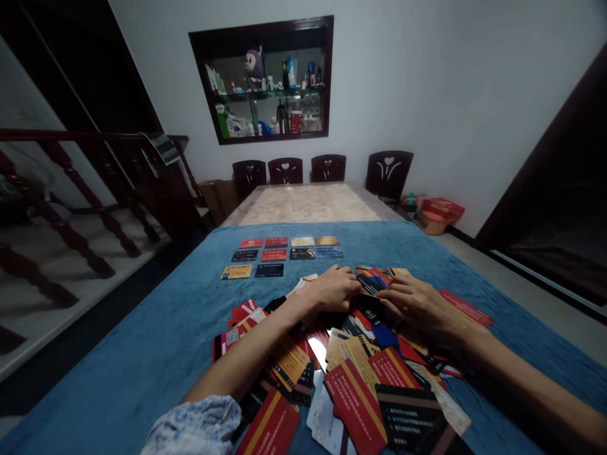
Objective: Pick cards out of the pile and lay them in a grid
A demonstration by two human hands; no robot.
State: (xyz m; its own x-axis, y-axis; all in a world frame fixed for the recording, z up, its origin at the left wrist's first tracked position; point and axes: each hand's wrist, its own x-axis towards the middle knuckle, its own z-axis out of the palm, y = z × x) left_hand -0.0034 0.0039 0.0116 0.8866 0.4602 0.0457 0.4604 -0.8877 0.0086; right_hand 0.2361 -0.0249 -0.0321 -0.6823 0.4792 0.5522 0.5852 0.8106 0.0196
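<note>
A loose pile of several plastic cards [353, 373], red, black, gold and blue, lies on a blue cloth [142, 354] in front of me. My left hand [334, 289] rests on the far side of the pile, fingers curled and pinching a dark card [371, 282]. My right hand [415, 303] meets it from the right, fingers bent onto the same card. Beyond the hands, several cards [284, 254] lie face up in neat rows on the cloth.
The cloth covers the near end of a long marble-topped table [308, 202] with dark chairs [389, 172] at its far end. A wooden stair railing [95, 183] runs along the left. A wall niche [268, 82] holds bottles and a toy. A red bag [439, 213] sits on the floor.
</note>
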